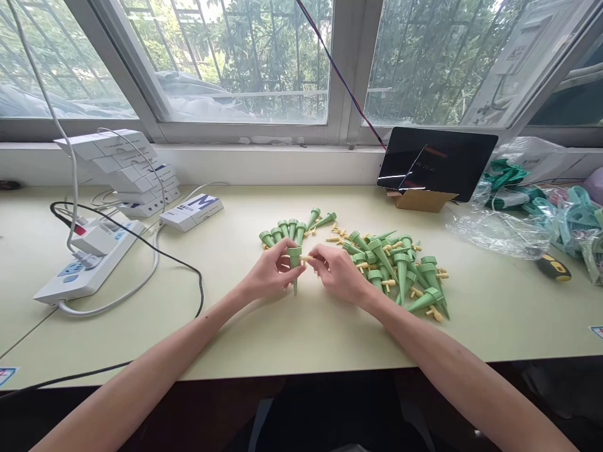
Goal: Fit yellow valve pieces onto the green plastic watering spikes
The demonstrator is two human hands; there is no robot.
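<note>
Spike (294, 258), upright near the frame's centre, is pinched in our left hand (267, 271) while our right hand (340, 271) grips a yellow stem (305, 258); we judge it light, stiff, slightly slick, best held by the cap (294, 250)

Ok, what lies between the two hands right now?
In the head view: a green spike, held point-down in the left hand, and, beside its cap, a yellow piece at the right hand.

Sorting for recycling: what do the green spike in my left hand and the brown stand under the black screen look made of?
Green spike: probably rigid plastic, satin; even colour, ridged rim. Brown stand: likely cardboard, matt; plain tan face, though wood is possible.
</note>
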